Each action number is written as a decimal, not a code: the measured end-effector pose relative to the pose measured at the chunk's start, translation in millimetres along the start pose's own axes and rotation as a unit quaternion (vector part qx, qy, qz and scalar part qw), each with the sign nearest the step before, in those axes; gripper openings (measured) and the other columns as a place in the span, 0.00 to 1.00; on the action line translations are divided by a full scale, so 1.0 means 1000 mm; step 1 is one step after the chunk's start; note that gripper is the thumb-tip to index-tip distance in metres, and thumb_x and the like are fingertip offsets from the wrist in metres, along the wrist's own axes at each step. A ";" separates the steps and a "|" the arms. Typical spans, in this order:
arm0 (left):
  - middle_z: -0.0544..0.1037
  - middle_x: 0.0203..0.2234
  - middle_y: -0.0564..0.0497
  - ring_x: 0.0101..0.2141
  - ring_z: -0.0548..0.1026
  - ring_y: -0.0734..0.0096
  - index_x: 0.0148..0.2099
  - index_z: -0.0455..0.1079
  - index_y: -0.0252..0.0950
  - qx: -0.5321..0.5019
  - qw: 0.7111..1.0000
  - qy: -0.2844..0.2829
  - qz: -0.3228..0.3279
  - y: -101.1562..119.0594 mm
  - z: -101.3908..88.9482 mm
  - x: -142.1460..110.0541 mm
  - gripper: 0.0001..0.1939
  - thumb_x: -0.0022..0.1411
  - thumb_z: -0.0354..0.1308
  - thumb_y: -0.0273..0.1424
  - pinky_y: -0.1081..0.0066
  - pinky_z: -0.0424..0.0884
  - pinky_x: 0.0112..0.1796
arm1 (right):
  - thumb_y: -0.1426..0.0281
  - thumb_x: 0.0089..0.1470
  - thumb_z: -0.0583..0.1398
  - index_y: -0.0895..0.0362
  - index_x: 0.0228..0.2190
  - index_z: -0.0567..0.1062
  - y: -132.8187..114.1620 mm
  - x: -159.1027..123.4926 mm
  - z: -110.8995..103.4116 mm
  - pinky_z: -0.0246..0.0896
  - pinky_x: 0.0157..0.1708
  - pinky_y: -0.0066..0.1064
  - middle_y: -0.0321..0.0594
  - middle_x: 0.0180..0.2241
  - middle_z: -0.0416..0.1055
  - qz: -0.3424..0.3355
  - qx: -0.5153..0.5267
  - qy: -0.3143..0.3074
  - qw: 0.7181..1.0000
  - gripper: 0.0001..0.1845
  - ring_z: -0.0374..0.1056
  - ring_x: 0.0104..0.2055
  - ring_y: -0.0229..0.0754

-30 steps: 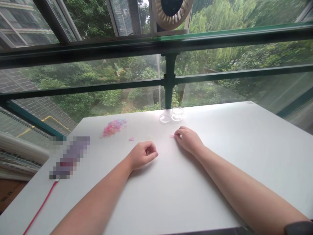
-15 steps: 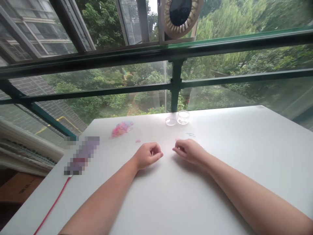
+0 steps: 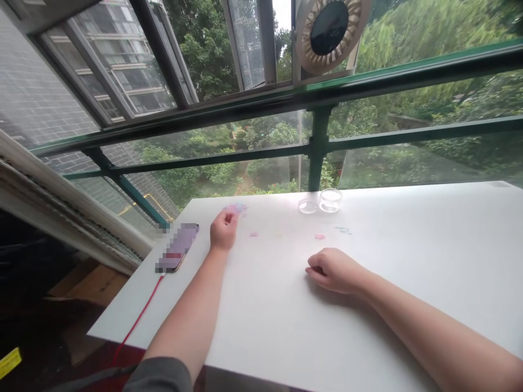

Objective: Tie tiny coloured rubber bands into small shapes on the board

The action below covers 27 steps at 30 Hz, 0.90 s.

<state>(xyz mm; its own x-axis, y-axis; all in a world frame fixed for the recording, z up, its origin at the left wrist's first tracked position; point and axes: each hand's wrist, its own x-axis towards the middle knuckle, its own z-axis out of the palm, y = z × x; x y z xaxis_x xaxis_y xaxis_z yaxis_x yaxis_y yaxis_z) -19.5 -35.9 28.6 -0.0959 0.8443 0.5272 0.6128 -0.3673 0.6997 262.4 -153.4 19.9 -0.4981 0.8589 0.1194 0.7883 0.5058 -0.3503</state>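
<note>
My left hand [image 3: 223, 231] reaches to the near edge of a pile of small, thin, multicoloured bands [image 3: 240, 208], partly covering it. Its fingers are curled together at the pile, and I cannot make out what is between them. My right hand [image 3: 335, 270] rests on the white table with fingers curled in and nothing visible in them. Beyond it lie a small pink group of bands [image 3: 319, 237] and a teal group [image 3: 343, 230]. Farther left are another pink group [image 3: 254, 234] and a faint yellow one [image 3: 278, 235].
A clear round container [image 3: 330, 201] and a shallow clear lid [image 3: 308, 207] stand at the table's back edge. A phone [image 3: 180, 247] with a red cable [image 3: 141, 316] lies at the left. Behind the table [image 3: 265, 316] runs a green railing [image 3: 318, 147]; a fan [image 3: 329, 30] sits above.
My left hand has moved left and away from me to the pile. My right hand has let go of the pink bands and drawn back toward me. The view has swung left.
</note>
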 end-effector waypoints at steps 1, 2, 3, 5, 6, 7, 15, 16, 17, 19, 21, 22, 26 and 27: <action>0.75 0.29 0.49 0.33 0.73 0.68 0.34 0.69 0.35 0.031 0.998 -0.039 0.041 0.005 0.004 -0.004 0.08 0.56 0.54 0.35 0.69 0.67 0.38 | 0.72 0.48 0.53 0.56 0.15 0.49 0.000 0.000 0.000 0.37 0.21 0.28 0.30 0.13 0.48 0.002 -0.002 0.002 1.000 0.18 0.39 0.18 0.34; 0.76 0.32 0.48 0.36 0.73 0.66 0.35 0.69 0.35 0.054 0.991 -0.085 0.086 0.011 0.010 -0.009 0.08 0.55 0.56 0.34 0.67 0.67 0.41 | 0.71 0.48 0.53 0.56 0.15 0.50 -0.001 0.001 0.001 0.37 0.21 0.28 0.30 0.13 0.49 0.004 -0.004 0.003 1.000 0.18 0.40 0.18 0.34; 0.77 0.34 0.47 0.39 0.73 0.64 0.37 0.70 0.35 0.071 0.980 -0.137 0.129 0.018 0.017 -0.014 0.09 0.54 0.57 0.34 0.65 0.65 0.45 | 0.71 0.49 0.53 0.56 0.15 0.51 -0.001 0.001 0.001 0.38 0.21 0.28 0.31 0.13 0.50 0.005 -0.006 0.004 1.000 0.18 0.41 0.18 0.34; 0.77 0.41 0.47 0.45 0.70 0.60 0.41 0.71 0.38 0.107 0.957 -0.206 0.173 0.031 0.031 -0.024 0.12 0.53 0.59 0.34 0.60 0.62 0.49 | 0.70 0.50 0.53 0.56 0.15 0.52 -0.001 0.001 0.001 0.38 0.21 0.28 0.31 0.13 0.52 0.009 -0.009 0.004 1.000 0.17 0.42 0.18 0.34; 0.76 0.43 0.48 0.47 0.69 0.58 0.43 0.72 0.39 0.126 0.947 -0.235 0.180 0.037 0.037 -0.028 0.13 0.53 0.59 0.34 0.59 0.61 0.49 | 0.69 0.50 0.53 0.56 0.15 0.53 -0.001 0.002 0.001 0.39 0.22 0.27 0.32 0.13 0.53 0.010 -0.009 0.002 1.000 0.17 0.43 0.18 0.34; 0.76 0.44 0.48 0.48 0.69 0.58 0.44 0.72 0.40 0.143 0.939 -0.255 0.182 0.042 0.043 -0.030 0.13 0.54 0.58 0.34 0.58 0.60 0.49 | 0.69 0.50 0.53 0.56 0.15 0.54 -0.001 0.002 0.000 0.39 0.22 0.27 0.32 0.14 0.54 0.011 -0.010 -0.001 1.000 0.17 0.43 0.18 0.34; 0.80 0.36 0.53 0.40 0.74 0.64 0.42 0.72 0.42 0.167 0.938 -0.265 0.146 0.042 0.053 -0.027 0.10 0.57 0.54 0.29 0.61 0.63 0.46 | 0.68 0.51 0.52 0.56 0.15 0.54 -0.003 0.004 -0.002 0.38 0.21 0.27 0.32 0.13 0.53 0.013 -0.023 -0.009 1.000 0.17 0.43 0.18 0.33; 0.80 0.35 0.53 0.40 0.74 0.64 0.41 0.72 0.42 0.163 0.940 -0.262 0.145 0.042 0.054 -0.027 0.10 0.57 0.54 0.29 0.61 0.63 0.46 | 0.68 0.50 0.53 0.56 0.15 0.54 -0.004 0.004 -0.002 0.38 0.21 0.27 0.32 0.13 0.53 0.014 -0.023 -0.009 1.000 0.17 0.43 0.18 0.33; 0.80 0.35 0.53 0.39 0.74 0.65 0.41 0.72 0.41 0.158 0.942 -0.258 0.144 0.041 0.054 -0.027 0.09 0.57 0.55 0.29 0.61 0.63 0.46 | 0.68 0.50 0.53 0.56 0.15 0.54 -0.004 0.004 -0.002 0.38 0.21 0.27 0.32 0.13 0.53 0.015 -0.023 -0.009 1.000 0.17 0.43 0.18 0.33; 0.80 0.34 0.53 0.38 0.75 0.66 0.40 0.72 0.41 0.144 0.947 -0.250 0.144 0.040 0.056 -0.028 0.08 0.56 0.55 0.29 0.61 0.63 0.46 | 0.68 0.50 0.53 0.56 0.15 0.54 -0.005 0.004 -0.003 0.38 0.22 0.27 0.32 0.13 0.53 0.016 -0.024 -0.007 1.000 0.17 0.43 0.18 0.33; 0.80 0.33 0.54 0.37 0.75 0.67 0.39 0.72 0.40 0.124 0.952 -0.241 0.145 0.039 0.058 -0.027 0.08 0.56 0.56 0.29 0.63 0.65 0.45 | 0.68 0.50 0.53 0.56 0.15 0.55 -0.005 0.004 -0.003 0.38 0.21 0.27 0.33 0.13 0.53 0.018 -0.023 -0.007 1.000 0.16 0.43 0.18 0.33; 0.80 0.33 0.54 0.37 0.75 0.68 0.39 0.72 0.40 0.114 0.954 -0.238 0.146 0.039 0.059 -0.027 0.08 0.56 0.56 0.29 0.64 0.66 0.44 | 0.68 0.50 0.53 0.57 0.15 0.55 -0.005 0.004 -0.003 0.38 0.21 0.27 0.33 0.14 0.53 0.019 -0.023 -0.008 1.000 0.16 0.42 0.18 0.33; 0.80 0.33 0.54 0.35 0.75 0.69 0.38 0.73 0.39 0.090 0.958 -0.232 0.140 0.037 0.059 -0.025 0.07 0.55 0.57 0.29 0.67 0.68 0.42 | 0.67 0.50 0.53 0.57 0.15 0.54 -0.005 0.004 -0.003 0.38 0.21 0.27 0.32 0.14 0.53 0.020 -0.017 -0.004 1.000 0.17 0.42 0.18 0.33; 0.80 0.32 0.53 0.35 0.76 0.69 0.38 0.73 0.39 0.087 0.959 -0.233 0.138 0.036 0.059 -0.025 0.07 0.55 0.57 0.29 0.68 0.68 0.42 | 0.67 0.50 0.53 0.57 0.15 0.54 -0.005 0.004 -0.003 0.38 0.21 0.27 0.32 0.14 0.53 0.019 -0.016 -0.003 1.000 0.17 0.42 0.18 0.33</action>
<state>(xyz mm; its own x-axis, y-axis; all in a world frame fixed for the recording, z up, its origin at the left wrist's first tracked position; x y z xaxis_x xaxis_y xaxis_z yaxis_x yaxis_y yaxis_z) 51.1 -47.8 12.3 0.4251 0.8215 0.3800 0.6896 -0.5659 0.4518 257.2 -151.9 24.5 -0.4693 0.8773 0.1003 0.8181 0.4747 -0.3244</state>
